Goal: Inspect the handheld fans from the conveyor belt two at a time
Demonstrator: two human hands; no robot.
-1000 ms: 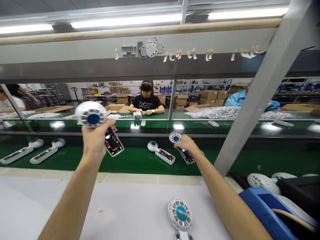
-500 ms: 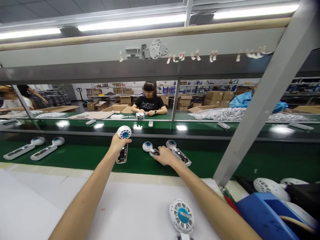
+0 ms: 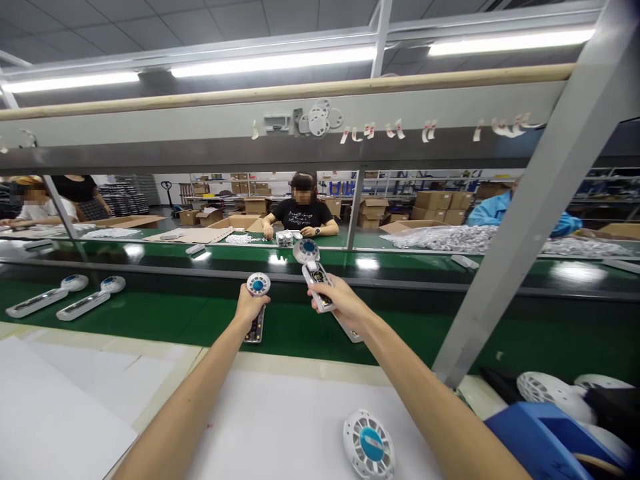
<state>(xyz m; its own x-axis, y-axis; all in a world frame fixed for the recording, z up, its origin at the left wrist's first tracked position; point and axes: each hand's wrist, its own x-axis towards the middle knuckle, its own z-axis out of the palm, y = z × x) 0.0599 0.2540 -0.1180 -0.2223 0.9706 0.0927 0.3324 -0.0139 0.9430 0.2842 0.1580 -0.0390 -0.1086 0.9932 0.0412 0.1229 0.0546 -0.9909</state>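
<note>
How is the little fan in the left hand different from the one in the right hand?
The fan in the left hand sits low, its handle pointing down at the green belt; the fan in the right hand is lifted higher and tilted. The left hand covers much of its handle, while the right hand leaves its fan's upper handle showing. Both have round white heads with blue centres.

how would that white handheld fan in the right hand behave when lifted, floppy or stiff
The fan probably stays stiff: it juts straight up from the right hand without sagging. Likely light, since fingers alone pinch the handle. Its round head may make it top-heavy.
</note>
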